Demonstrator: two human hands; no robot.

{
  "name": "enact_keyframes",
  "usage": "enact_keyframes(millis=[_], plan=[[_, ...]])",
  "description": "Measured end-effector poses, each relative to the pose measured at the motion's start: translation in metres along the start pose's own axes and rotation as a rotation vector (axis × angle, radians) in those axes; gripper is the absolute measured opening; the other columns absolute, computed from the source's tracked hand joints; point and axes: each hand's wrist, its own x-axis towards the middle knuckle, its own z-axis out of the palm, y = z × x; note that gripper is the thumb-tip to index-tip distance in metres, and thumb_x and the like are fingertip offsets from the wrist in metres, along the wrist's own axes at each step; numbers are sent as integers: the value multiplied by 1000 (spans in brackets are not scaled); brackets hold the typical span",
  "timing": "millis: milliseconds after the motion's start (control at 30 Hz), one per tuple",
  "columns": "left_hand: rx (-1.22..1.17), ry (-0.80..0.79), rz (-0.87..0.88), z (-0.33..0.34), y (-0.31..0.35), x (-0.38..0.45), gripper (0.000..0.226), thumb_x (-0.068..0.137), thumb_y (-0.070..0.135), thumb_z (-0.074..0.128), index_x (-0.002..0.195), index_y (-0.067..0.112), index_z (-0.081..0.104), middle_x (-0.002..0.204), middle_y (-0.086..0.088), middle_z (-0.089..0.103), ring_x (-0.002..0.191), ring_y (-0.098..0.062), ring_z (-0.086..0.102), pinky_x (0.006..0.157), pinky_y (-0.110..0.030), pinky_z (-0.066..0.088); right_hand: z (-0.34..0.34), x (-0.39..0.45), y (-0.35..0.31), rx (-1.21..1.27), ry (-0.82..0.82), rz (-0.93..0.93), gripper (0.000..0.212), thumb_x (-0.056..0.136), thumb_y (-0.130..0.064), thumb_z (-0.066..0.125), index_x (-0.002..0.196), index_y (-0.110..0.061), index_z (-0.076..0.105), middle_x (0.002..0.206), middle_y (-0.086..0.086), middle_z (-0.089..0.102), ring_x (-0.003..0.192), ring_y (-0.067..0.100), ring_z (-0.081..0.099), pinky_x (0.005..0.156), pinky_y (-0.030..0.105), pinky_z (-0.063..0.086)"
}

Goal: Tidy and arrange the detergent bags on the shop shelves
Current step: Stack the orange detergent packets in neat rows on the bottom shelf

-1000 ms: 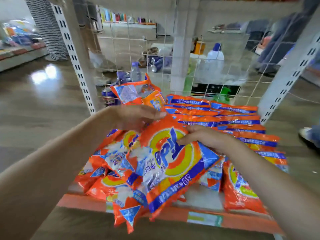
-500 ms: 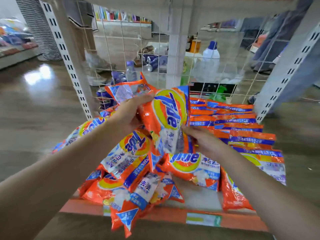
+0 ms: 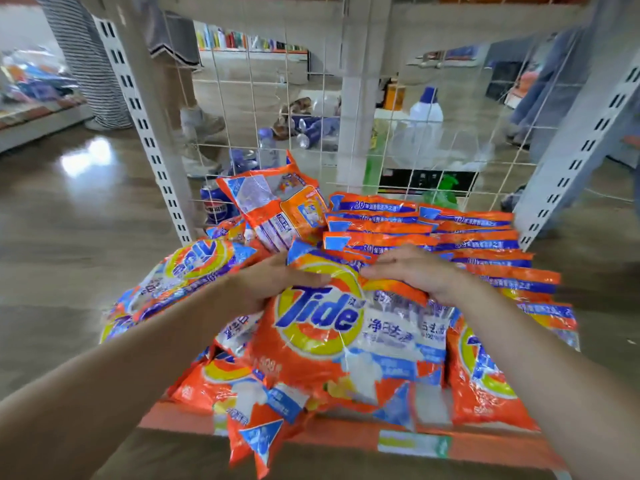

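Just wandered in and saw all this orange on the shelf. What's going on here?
A person is sorting detergent bags on a low shop shelf. Both hands hold one Tide bag by its top edge, face up: the left hand at its upper left, the right hand at its upper right. Neat overlapping rows lie behind on the right; a loose pile sits on the left.
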Motion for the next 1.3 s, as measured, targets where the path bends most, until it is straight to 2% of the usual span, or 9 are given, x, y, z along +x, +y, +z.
enact_keyframes(millis=[100, 267, 367, 467, 600, 867, 967, 1067, 1300], plan=[[-82, 14, 107, 5, 3, 10, 8, 83, 5, 63, 78, 3, 69, 71, 0, 74, 60, -12, 70, 57, -26, 58, -9, -6, 12, 269, 132, 7, 43, 57, -52, 69, 86, -20, 67, 85, -1, 64, 78, 14, 59, 74, 28, 47], [-259, 28, 268, 10, 21, 18, 35, 73, 29, 65, 103, 10, 66, 88, -5, 74, 72, -17, 72, 63, -33, 59, -24, -16, 29, 666, 27, -15, 64, 35, -50, 91, 86, -21, 66, 75, 1, 68, 75, 18, 68, 66, 34, 58], [-201, 69, 222, 20, 21, 30, 26, 82, 34, 70, 101, 15, 67, 87, -1, 74, 73, -13, 71, 74, -37, 58, -39, -24, 23, 415, 157, -9, 24, 68, -25, 79, 87, -22, 65, 80, -3, 70, 78, 20, 62, 64, 29, 49], [-4, 40, 240, 27, 11, 38, 11, 85, 14, 66, 75, 17, 68, 62, 5, 69, 51, -5, 61, 54, -20, 48, -59, -41, 31, 242, 203, 38, 38, 57, -21, 80, 92, -14, 68, 95, 13, 70, 84, 29, 63, 68, 35, 49], [157, 10, 143, 41, -10, 53, 16, 77, 12, 76, 84, 22, 66, 63, 10, 67, 53, -3, 61, 47, -20, 47, -62, -59, 50, 43, 201, 199, 20, 73, -8, 75, 91, -9, 66, 86, 12, 70, 74, 24, 65, 58, 28, 52], [565, 261, 55, 59, -22, 79, 76, 69, 31, 84, 133, 11, 48, 104, -6, 56, 75, -24, 65, 68, -38, 59, -47, -53, 66, -391, 315, 376, 28, 78, -29, 76, 76, -10, 56, 64, 2, 56, 51, 13, 50, 44, 22, 35], [738, 275, 93, 49, -24, 81, 52, 73, 40, 79, 110, 10, 56, 79, -3, 64, 58, -16, 65, 59, -28, 54, -45, -51, 57, -773, 341, 402, 43, 78, -50, 70, 65, -14, 50, 64, 0, 52, 56, 15, 50, 47, 25, 33], [903, 208, 45, 31, -25, 73, 41, 78, 48, 71, 81, 9, 63, 62, -1, 65, 50, -10, 59, 53, -20, 45, -30, -48, 40, -1108, 416, 277, 46, 88, -45, 59, 58, -18, 39, 63, -2, 41, 64, 20, 48, 46, 24, 28], [1269, 360, -4, -54, -48, 37, 8, 87, 19, 60, 88, 14, 64, 96, -5, 64, 89, -23, 61, 71, -34, 50, 34, -14, -1, -1137, 205, -162, 17, 95, -24, 46, 98, -14, 59, 95, 4, 63, 89, 25, 58, 62, 31, 40]])
